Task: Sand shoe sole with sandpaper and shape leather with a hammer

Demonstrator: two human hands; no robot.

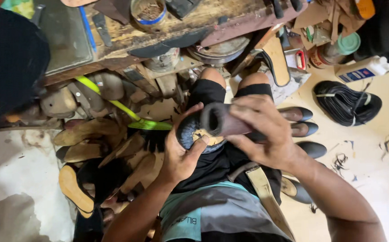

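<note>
Here, a cluttered wooden workbench [127, 38] stands beyond the grip. The right hand [266, 134] wraps closed over a dark shoe [219, 123] on the lap; the left hand [181, 154] cups its toe underneath, thumb pressed on the sole.

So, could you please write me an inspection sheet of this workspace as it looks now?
Surface: worn, stained wooden workbench; pale floor with dark scraps.
Job's things: dark unfinished shoe upper on a last, resting on the lap.
Clutter: wooden shoe lasts piled under the bench, round tin of small bits, dark finished flat shoes, black stacked soles, white bottle.
Grips: left hand cups the toe, thumb on the sole; right hand wraps the heel end.
Cables: nothing seen.
Surroundings: cramped workshop.
</note>
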